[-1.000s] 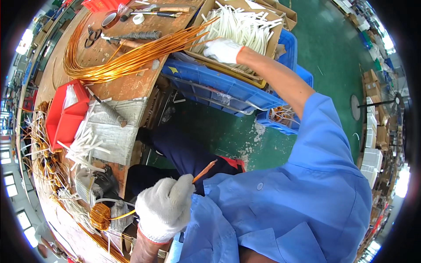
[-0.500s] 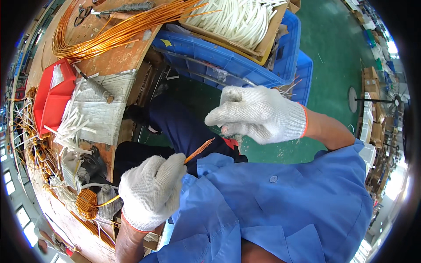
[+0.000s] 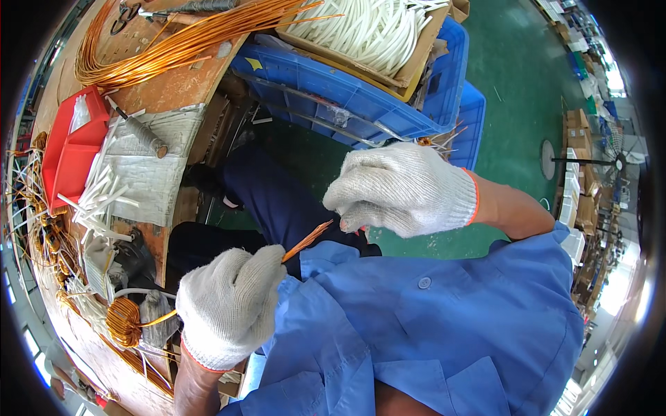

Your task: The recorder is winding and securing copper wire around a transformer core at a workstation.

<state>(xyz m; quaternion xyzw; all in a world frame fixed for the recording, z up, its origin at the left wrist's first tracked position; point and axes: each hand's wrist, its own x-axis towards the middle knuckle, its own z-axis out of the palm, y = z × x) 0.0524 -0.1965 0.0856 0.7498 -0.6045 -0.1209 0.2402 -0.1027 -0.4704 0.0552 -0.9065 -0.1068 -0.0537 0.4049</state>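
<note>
My left hand [image 3: 229,301], in a white knit glove, is closed around a bundle of copper wire [image 3: 309,240]. Its bare, slightly splayed strands stick out past the thumb side. On the other side of that hand, a golden lead runs to a wound copper coil [image 3: 125,322] at the bench edge. My right hand [image 3: 406,188], gloved too, hovers just right of the strand tips. Its fingers are curled in toward the thumb, with nothing visible between them and a small gap to the wire.
On the wooden bench [image 3: 177,87] lie a long copper wire bundle [image 3: 159,59], a red bin [image 3: 69,149], white tubing pieces [image 3: 100,201] and a grey-wrapped tool [image 3: 146,136]. A blue crate [image 3: 333,97] carries a box of white tubes [image 3: 368,31]. A fan [image 3: 617,161] stands far right.
My right hand's fingers have curled in from a more spread pose, and the hand is closer to the wire tips. The left hand keeps its hold; the whole view has shifted slightly.
</note>
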